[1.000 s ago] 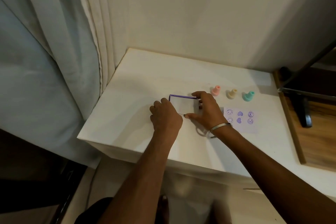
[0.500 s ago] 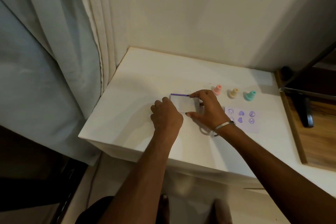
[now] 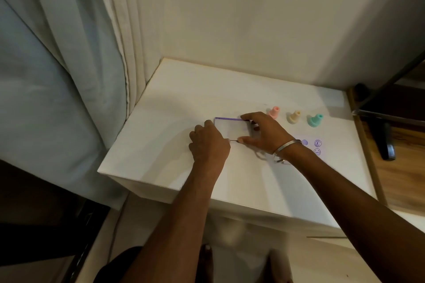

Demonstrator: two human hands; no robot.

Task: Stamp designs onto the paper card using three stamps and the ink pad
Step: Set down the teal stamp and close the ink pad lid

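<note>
The ink pad (image 3: 232, 130), a flat box with a pale lid and a purple far edge, lies on the white table (image 3: 165, 135). My left hand (image 3: 208, 143) rests against its left side. My right hand (image 3: 264, 132) spans its right end, thumb on the near edge and forefinger on the far edge. Behind and to the right stand a pink stamp (image 3: 274, 112), a beige stamp (image 3: 294, 116) and a teal stamp (image 3: 314, 120). The paper card (image 3: 318, 147) with purple prints lies to the right, partly hidden by my right wrist.
A curtain (image 3: 69, 76) hangs at the left beside the table, and a wall (image 3: 253, 18) stands behind it. At the right is a wooden surface (image 3: 400, 179) with a dark object (image 3: 386, 145). The table's near edge runs below my forearms.
The ink pad's lid has come down nearly flat. My right hand shifted slightly over its right end and now hides more of the card. My left hand stays put.
</note>
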